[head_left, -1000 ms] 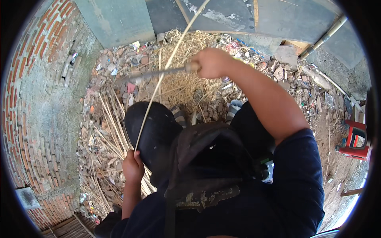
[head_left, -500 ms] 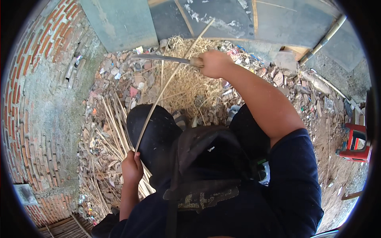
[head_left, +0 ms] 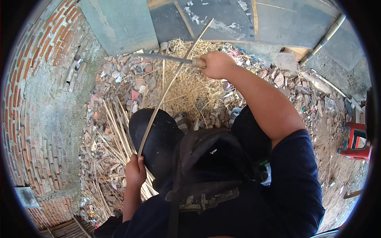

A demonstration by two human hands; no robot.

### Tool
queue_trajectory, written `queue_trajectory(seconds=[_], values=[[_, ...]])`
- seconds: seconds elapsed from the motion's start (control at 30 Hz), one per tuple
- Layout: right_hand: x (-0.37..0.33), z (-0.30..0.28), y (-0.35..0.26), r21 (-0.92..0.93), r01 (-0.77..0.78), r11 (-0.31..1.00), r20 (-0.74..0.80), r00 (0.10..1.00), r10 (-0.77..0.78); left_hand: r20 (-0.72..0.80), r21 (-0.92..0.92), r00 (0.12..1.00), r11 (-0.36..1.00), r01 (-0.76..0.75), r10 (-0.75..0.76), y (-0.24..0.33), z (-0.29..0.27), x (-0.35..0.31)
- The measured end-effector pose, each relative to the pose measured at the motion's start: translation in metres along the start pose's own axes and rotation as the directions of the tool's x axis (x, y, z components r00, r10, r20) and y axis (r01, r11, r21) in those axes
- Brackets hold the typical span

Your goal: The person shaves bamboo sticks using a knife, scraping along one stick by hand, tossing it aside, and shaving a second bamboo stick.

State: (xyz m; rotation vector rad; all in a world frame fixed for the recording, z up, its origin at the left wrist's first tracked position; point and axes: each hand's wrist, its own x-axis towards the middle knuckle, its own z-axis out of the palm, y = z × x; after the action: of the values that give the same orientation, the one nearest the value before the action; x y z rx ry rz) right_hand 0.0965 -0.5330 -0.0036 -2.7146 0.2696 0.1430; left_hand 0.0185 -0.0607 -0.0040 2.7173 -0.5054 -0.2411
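My left hand point(head_left: 135, 171) is closed around the lower end of a long thin bamboo strip point(head_left: 158, 105), beside my left knee. The strip slants up and away to the right across that knee, its far end free above the ground. My right hand point(head_left: 218, 65) grips the wooden handle of a long knife point(head_left: 168, 58), arm stretched forward. The blade points left and crosses the strip close to the handle, apparently touching it. A heap of pale curly shavings point(head_left: 194, 91) lies on the ground below. A bundle of split bamboo strips point(head_left: 118, 129) rests by my left leg.
Rubble and litter point(head_left: 131, 83) cover the ground around my feet. On the left rises a brick wall point(head_left: 43, 103); dark panels point(head_left: 222, 20) stand at the far side. A bamboo pole point(head_left: 322, 39) leans far right. A red plastic stool point(head_left: 354, 142) stands at the right edge.
The strip has turned slightly, showing a broader face, and the left hand sits a little lower and farther right. The knife has shifted slightly right along with my right hand.
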Motion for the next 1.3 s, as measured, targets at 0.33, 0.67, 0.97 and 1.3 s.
queue_trajectory(seconds=[0.33,0.67,0.97,1.3], values=[[-0.02,-0.006,-0.033,-0.116,0.269,0.956,0.09,0.962,-0.26,-0.012,-0.292,1.0,0.956,0.001,-0.004,-0.015,0.001,-0.006],[-0.026,-0.025,-0.044,-0.19,0.234,0.953,0.125,0.969,-0.213,-0.065,0.102,0.987,0.983,0.154,-0.148,0.025,-0.014,-0.018],[-0.026,-0.019,-0.037,-0.058,0.286,0.957,0.007,0.958,-0.286,-0.195,-0.155,0.975,0.985,0.077,-0.107,0.014,0.003,-0.024],[-0.023,-0.01,-0.034,0.029,0.244,0.969,0.085,0.966,-0.245,-0.159,-0.016,0.982,0.995,0.099,-0.1,0.015,0.009,-0.017]])
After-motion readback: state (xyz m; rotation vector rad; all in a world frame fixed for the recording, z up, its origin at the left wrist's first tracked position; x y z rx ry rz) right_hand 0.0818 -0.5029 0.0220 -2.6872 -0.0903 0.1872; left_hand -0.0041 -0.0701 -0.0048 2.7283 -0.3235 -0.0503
